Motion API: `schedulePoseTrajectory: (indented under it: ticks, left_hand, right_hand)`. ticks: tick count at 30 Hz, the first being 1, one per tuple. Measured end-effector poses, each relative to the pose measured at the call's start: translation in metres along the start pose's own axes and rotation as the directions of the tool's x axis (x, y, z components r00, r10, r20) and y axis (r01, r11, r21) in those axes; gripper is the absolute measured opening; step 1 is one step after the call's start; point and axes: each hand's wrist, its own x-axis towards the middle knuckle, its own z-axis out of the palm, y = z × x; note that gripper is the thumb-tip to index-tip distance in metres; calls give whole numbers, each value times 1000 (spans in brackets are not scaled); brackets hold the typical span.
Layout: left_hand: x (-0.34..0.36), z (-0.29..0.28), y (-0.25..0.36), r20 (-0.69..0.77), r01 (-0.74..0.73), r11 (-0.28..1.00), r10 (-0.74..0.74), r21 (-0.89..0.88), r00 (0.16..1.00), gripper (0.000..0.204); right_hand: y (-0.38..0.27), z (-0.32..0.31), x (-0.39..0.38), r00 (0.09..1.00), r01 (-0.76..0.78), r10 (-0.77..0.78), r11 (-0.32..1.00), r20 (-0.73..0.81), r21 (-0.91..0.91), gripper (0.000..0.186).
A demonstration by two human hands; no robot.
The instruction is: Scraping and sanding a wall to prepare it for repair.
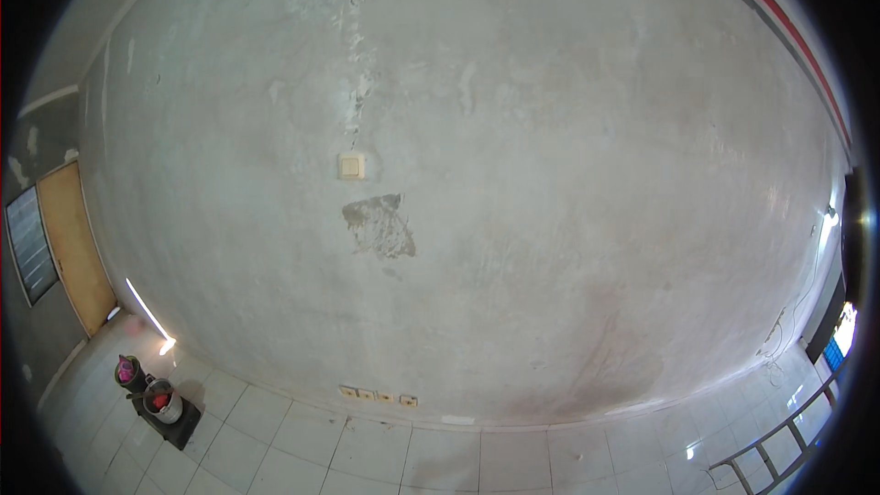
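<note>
Plaster, grey and mottled, covers the wall (550, 220) that stands ahead of us and fills most of our view, from the top down to the floor (513, 458). Neither our left hand nor our right hand shows, so we cannot tell whether our fingers are released, clenched or grasping anything. On the wall, left of its middle, we see a cream light switch (352, 167), with a rough seam (356, 82) running up from it toward the upper edge and an irregular darker patch (379, 227) just below it. A row of cream socket plates (367, 395) sits near the wall's lower edge.

Toward the floor's left corner, a white pail (169, 415) with something red inside stands on a dark board (181, 433), a dark bucket (136, 383) just beside it. Farther left is a wooden door (78, 243). By the floor's right edge we see a metal ladder (766, 461); we cannot tell whether it lies flat or leans. A loose cable (811, 286) hangs near the wall's right edge.

We judge that a careless foot could tip the pail, or catch on the ladder or the cable where it reaches the floor. The seam looks crumbly, so knocking or scraping it might shed flakes, and moisture or dust getting into the switch could damage it.
</note>
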Motion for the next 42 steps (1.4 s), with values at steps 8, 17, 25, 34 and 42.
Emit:
schedulePoseTrajectory:
  ticks: [8,17,25,34,42]
  left_hand:
    - [-28,20,34,-92,-222,962,238,157,967,33]
    - [-76,35,28,124,12,994,1,-106,992,52]
    - [4,-2,127,-174,-169,985,159,-42,972,42]
    - [40,-24,160,-477,-283,946,323,155,817,33]
    - [22,-27,109,-607,-280,874,479,397,635,31]
  right_hand:
    - [73,-25,-10,976,217,-201,932,84,-292,25]
    - [105,-67,-37,998,-69,69,997,9,-38,24]
    - [36,-139,3,977,212,-207,933,51,-289,25]
    - [-29,-191,15,886,453,-423,706,189,-544,27]
    - [-38,-177,-11,788,596,-479,433,388,-676,31]
